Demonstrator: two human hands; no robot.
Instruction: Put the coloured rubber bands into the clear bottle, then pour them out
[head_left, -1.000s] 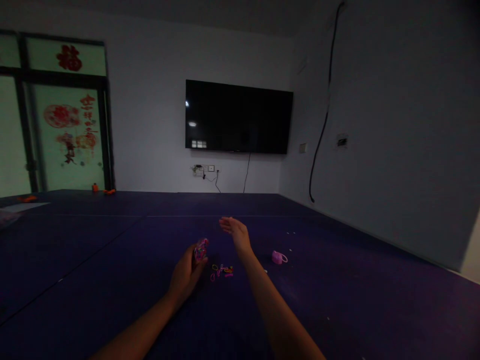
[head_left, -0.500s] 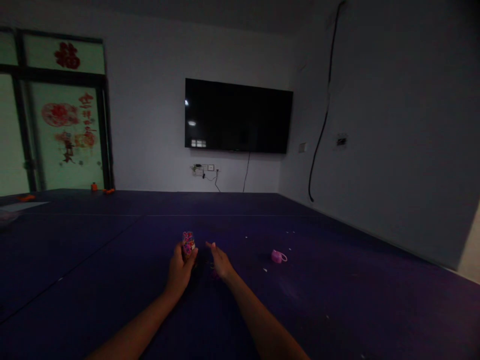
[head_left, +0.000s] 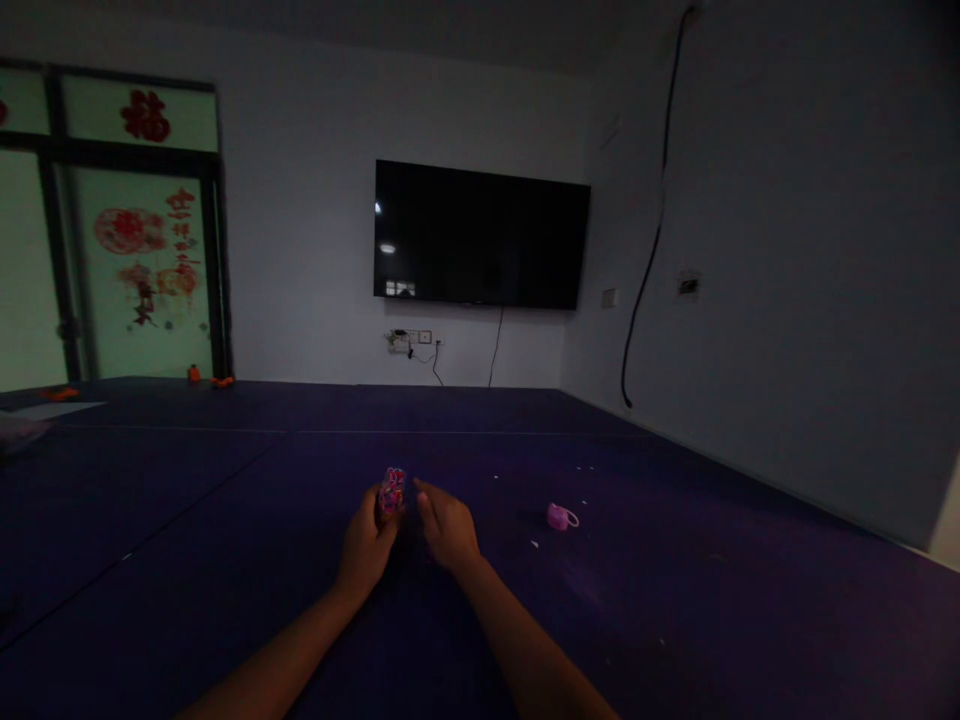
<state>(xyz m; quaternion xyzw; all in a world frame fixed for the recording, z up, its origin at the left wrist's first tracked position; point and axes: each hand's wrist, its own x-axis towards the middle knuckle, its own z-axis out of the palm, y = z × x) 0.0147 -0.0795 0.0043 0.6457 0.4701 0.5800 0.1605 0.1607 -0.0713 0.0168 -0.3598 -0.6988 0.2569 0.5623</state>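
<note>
My left hand point(head_left: 366, 545) is wrapped round a small clear container point(head_left: 392, 491) full of colourful pieces, mostly pink and red, held upright above the dark purple table point(head_left: 225, 560). Just to its right is my right hand point(head_left: 448, 528), its fingers bent toward the container without clearly touching it. Whether those fingers hold anything is too dark to tell. A small purple item, partly hidden, lies beneath my right hand. Farther right on the table sits a pink cap point(head_left: 557, 516) with a loop on its side.
Small white scraps point(head_left: 534, 544) are scattered on the right of the table. Orange objects point(head_left: 222, 382) lie at the far left edge, near a glass door. A pale sheet point(head_left: 64, 410) is at the left. A television point(head_left: 480, 235) hangs on the far wall.
The container in my left hand has shifted slightly right. My right hand has turned, and its fingers, stretched out before, are now bent. The view has shifted a little.
</note>
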